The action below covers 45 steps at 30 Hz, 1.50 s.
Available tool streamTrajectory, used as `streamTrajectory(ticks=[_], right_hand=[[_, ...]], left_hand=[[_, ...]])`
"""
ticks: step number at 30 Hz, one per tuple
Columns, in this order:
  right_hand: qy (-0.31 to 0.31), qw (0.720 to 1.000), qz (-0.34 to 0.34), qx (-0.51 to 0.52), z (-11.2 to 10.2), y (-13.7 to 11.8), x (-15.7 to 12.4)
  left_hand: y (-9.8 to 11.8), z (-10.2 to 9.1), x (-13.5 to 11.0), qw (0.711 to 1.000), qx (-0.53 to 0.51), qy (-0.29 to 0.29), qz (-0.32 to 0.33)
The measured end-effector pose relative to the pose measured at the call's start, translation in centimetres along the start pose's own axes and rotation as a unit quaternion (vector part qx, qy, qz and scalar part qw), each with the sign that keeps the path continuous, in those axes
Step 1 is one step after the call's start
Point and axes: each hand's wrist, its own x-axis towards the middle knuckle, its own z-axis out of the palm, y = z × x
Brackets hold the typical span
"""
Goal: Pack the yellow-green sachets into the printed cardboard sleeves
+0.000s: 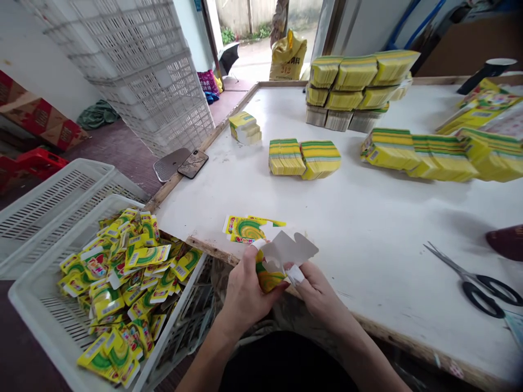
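Between my hands, at the table's front edge, is a small yellow-and-green cardboard box [269,279] with its grey inner flaps standing open. My left hand [247,280] wraps round the box from the left, thumb on top. From the right, my right hand [314,286] pinches the box's lower right edge; white wrapping covers its thumb tip. White wrapping also shows on the left thumb. Just beyond, a few flat printed cartons [245,227] lie on the white table [368,228], partly hidden by the raised grey flaps.
A white plastic crate [36,305] full of folded yellow boxes [108,296] stands at left. Carton stacks [304,158] sit mid-table, taller ones [359,81] behind, a row [441,155] at right. Scissors [469,277] lie right; a phone [193,164] rests at the left edge.
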Motion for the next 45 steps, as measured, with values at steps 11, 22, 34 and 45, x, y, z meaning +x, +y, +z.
streamTrajectory(ticks=[11, 22, 34, 45], right_hand=[[0.015, 1.0, 0.001, -0.007, 0.7, 0.4, -0.7], [-0.067, 0.982, -0.117, -0.13, 0.3, 0.7, -0.8], [-0.044, 0.955, -0.181, -0.231, -0.2, 2.1, -0.2], [-0.199, 0.937, -0.123, -0.258, -2.2, -0.6, 0.5]], left_hand=[[0.8, 0.3, -0.3, 0.996, -0.028, -0.023, 0.083], [0.3, 0.6, -0.2, 0.996, -0.082, -0.008, 0.032], [0.1, 0.6, 0.5, 0.997, -0.009, 0.057, 0.048], [-0.9, -0.8, 0.1, 0.993, -0.085, -0.077, -0.019]])
